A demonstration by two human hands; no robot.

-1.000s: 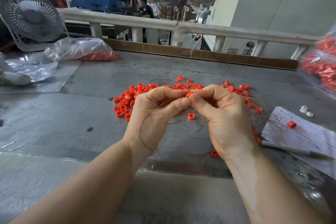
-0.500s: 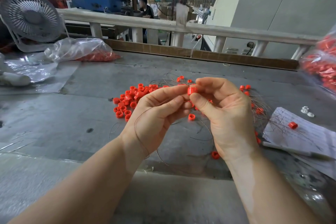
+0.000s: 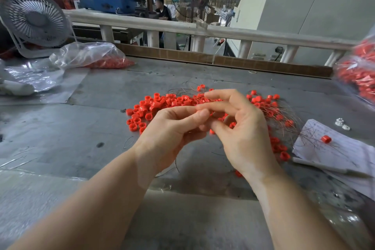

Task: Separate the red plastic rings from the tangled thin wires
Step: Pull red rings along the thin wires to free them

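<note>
Two bare forearms reach in from 6 o'clock over a grey workbench (image 3: 60, 128). The left hand (image 3: 172, 130) curls, thumb against forefinger, apparently pinching thin wire; the wire itself is too fine to make out there. The right hand (image 3: 241, 128) has loosely spread, bent fingers touching the tangled wires (image 3: 284, 111). Whether it grips anything cannot be told. Loose red rings (image 3: 146, 107) lie heaped at 11 o'clock of the hands, others behind them, partly hidden.

Hands (image 3: 205, 132) over red rings (image 3: 162, 102)
</note>
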